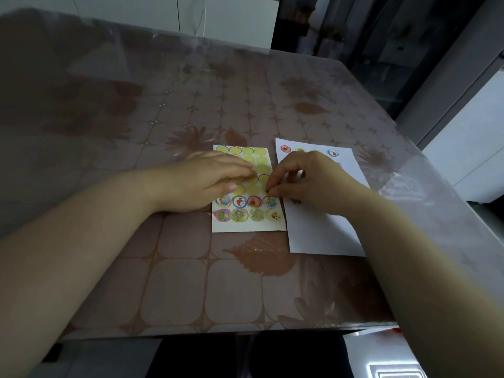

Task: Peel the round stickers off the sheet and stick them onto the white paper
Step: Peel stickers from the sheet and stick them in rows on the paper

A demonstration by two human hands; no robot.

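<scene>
Rectangular white sticker sheet [245, 226] pressed flat under left hand [201, 184], fingers straight; right hand [308, 184] pinching round cartoon sticker [271, 202] beside white paper [321, 236].

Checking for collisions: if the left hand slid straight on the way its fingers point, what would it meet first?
Probably the right hand, pinching a sticker at the sheet's right edge; depth looks level.
</scene>
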